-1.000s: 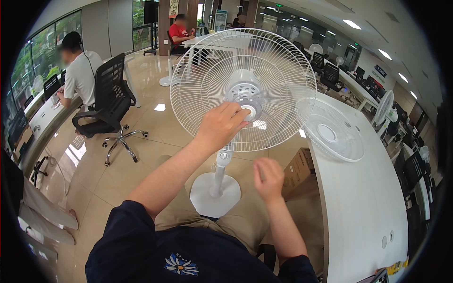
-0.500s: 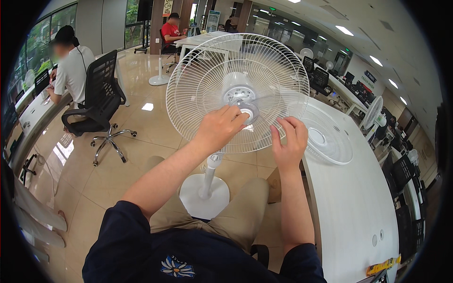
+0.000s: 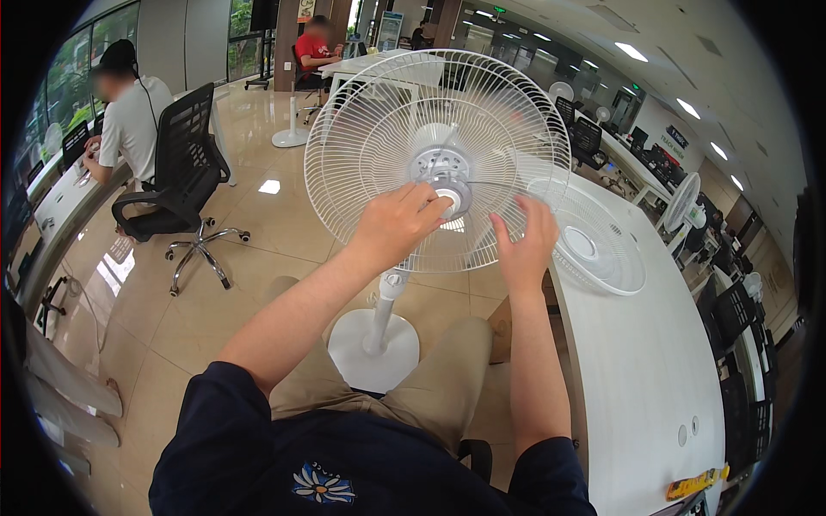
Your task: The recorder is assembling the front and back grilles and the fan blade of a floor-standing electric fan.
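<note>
A white pedestal fan stands before me, its round wire grille (image 3: 344, 112) facing me and its pole (image 3: 385, 310) rising from a white base (image 3: 373, 348). At the grille's middle is a grey and white motor mount (image 3: 440, 162). Just below it sits the round, see-through hub (image 3: 460, 201) of what looks like a clear fan blade, with a white centre. My left hand (image 3: 397, 225) has its fingers closed on this hub from the left; its fingertips are partly hidden. Right of the hub, my right hand (image 3: 527, 245) is raised, its fingers apart, with nothing in it.
A second white grille (image 3: 615, 279) lies on the white table (image 3: 641, 378) to my right. A yellow packet (image 3: 695, 484) rests near the table's close end. An office chair (image 3: 185, 163) and a seated person (image 3: 138, 116) are at left. Another person (image 3: 317, 56) sits farther back.
My right hand has shifted slightly right and up, its fingers blurred. The fan head sits a little higher and farther right in view. My left hand stays at the hub.
</note>
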The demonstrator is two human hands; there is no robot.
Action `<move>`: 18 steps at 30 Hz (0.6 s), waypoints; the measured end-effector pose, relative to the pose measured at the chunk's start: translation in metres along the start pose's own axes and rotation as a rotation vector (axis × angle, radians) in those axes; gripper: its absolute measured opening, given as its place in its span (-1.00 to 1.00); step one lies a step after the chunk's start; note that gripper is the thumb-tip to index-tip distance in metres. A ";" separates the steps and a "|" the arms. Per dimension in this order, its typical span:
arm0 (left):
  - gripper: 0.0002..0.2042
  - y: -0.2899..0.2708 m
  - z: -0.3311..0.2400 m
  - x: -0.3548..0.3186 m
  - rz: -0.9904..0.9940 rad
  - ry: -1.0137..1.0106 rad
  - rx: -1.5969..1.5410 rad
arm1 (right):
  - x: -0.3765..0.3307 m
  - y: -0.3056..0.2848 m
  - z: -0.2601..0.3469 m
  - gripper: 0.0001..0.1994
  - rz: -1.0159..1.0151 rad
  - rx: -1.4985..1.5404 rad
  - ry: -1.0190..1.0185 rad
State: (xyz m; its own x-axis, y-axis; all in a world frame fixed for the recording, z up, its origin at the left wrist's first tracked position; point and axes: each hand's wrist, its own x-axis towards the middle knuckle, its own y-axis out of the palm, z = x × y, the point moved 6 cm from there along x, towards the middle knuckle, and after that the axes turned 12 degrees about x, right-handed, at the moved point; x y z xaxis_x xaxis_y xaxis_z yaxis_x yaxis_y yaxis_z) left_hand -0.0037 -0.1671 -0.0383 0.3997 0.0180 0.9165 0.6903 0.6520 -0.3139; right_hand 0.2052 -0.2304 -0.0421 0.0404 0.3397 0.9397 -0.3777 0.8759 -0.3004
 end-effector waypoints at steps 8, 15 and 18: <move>-0.63 0.003 0.000 -0.001 -0.003 0.013 0.012 | -0.019 -0.002 -0.011 -0.72 -0.188 0.003 0.085; -0.60 0.004 0.004 0.002 -0.008 -0.006 -0.008 | -0.002 0.006 -0.027 -0.94 0.053 0.191 0.096; -0.55 0.001 0.000 0.005 -0.051 0.038 0.011 | 0.013 -0.002 -0.019 -0.95 -0.006 0.205 0.092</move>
State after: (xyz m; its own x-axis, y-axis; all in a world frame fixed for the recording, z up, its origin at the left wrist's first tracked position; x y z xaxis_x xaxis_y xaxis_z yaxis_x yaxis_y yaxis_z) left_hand -0.0012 -0.1668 -0.0343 0.3872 -0.0439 0.9210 0.7034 0.6599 -0.2643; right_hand 0.2246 -0.2214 -0.0324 0.1236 0.3724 0.9198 -0.5569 0.7932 -0.2463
